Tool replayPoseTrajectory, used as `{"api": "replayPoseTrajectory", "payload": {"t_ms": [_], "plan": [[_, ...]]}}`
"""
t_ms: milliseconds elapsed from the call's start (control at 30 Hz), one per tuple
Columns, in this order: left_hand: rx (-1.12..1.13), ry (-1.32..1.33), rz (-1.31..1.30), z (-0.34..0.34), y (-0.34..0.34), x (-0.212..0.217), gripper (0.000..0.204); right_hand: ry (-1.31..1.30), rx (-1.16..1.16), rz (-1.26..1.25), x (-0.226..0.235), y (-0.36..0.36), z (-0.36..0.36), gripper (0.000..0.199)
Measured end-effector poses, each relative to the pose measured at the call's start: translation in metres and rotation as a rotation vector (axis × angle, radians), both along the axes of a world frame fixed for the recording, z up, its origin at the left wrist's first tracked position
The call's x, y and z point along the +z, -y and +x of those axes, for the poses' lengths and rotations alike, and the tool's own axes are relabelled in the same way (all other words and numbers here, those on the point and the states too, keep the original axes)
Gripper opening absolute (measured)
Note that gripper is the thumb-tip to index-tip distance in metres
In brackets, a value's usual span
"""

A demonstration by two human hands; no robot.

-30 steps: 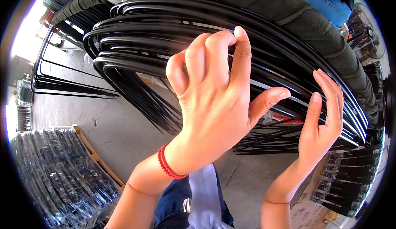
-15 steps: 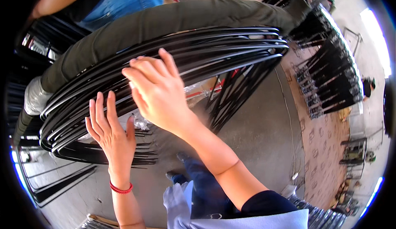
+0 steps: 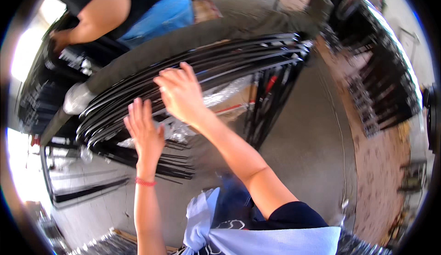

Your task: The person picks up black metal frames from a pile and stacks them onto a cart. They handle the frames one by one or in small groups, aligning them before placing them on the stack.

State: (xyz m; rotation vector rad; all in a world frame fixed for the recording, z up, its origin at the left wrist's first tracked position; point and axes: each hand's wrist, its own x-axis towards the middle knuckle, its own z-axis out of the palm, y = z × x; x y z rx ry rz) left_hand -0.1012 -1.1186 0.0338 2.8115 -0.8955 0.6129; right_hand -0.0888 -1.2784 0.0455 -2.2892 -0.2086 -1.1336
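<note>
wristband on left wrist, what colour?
Red: the thin wristband on the left hand's wrist, clearest in the head view.

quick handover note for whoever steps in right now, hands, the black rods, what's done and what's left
Left hand: open, fingers spread, flat against the near edge of the stack of black rods.
Right hand: open, palm down on top of the same stack; grips nothing.
The rods lie bundled on a grey padded rack; more black rods sit lower down.
A co-worker's hand is at the far left end.
Done: the rods are stacked on the rack.
Left: no rod is lifted or held yet.
</note>
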Motion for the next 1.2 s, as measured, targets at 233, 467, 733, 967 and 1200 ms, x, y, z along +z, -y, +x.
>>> {"api": "replayPoseTrajectory", "payload": {"t_ms": [233,467,733,967,1200], "plan": [[-0.163,-0.239,-0.212,0.001,-0.023,0.017,0.070,0.032,-0.012,-0.114,0.003,0.000,0.001,0.026],[-0.151,-0.275,-0.608,-0.070,-0.098,-0.006,0.023,-0.026,-0.062,-0.179,0.006,-0.002,-0.006,0.024],[0.063,-0.467,-0.971,-0.122,-0.194,-0.054,0.012,-0.029,-0.101,-0.158,-0.002,-0.005,0.002,0.024],[-0.044,-0.137,-0.843,-0.108,-0.253,-0.052,0.015,-0.158,-0.158,-0.096,-0.006,-0.003,0.009,0.027],[0.142,-0.750,-1.169,-0.109,-0.267,-0.028,0.016,-0.157,0.090,0.063,0.023,-0.103,-0.027,0.027]]}}
